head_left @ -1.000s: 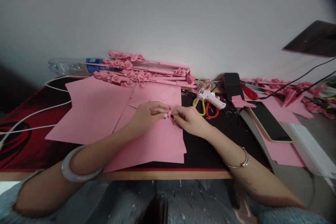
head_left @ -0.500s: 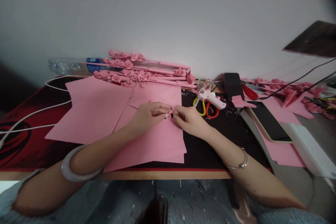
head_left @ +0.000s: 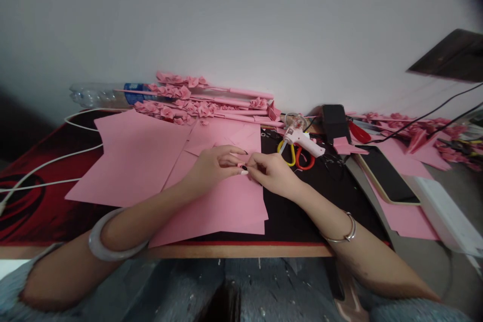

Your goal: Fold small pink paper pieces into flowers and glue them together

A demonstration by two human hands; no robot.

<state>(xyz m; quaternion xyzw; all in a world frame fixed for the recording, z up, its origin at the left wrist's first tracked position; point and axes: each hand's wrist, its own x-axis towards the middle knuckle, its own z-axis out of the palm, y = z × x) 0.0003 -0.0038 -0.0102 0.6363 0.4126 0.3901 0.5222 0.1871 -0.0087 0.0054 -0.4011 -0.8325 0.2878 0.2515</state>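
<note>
Between my fingertips is a small folded piece of pink paper [head_left: 240, 165], mostly covered by the fingers. My left hand [head_left: 213, 167] pinches it from the left, index finger stretched above it. From the right, my right hand [head_left: 272, 172] closes thumb and fingers on its other side; the fingertips of both hands meet there. Both hands are just above pink paper sheets [head_left: 211, 214] spread on the dark desk mat [head_left: 302, 216]. A white glue gun [head_left: 304, 142] lies right of my right hand, over scissors with yellow and red handles [head_left: 305, 161].
Pink paper flower stems [head_left: 211, 105] lie along the wall, with a plastic bottle [head_left: 98, 95] behind them at left. On the right are a phone [head_left: 390, 176], a white power strip [head_left: 447, 216], a black box [head_left: 335, 122] and more paper flowers [head_left: 407, 125]. White cables [head_left: 49, 163] cross the left side.
My fingers have shifted slightly around the small paper piece, and less of it shows now. My left thumb has moved a little to the right. Everything else stays in place.
</note>
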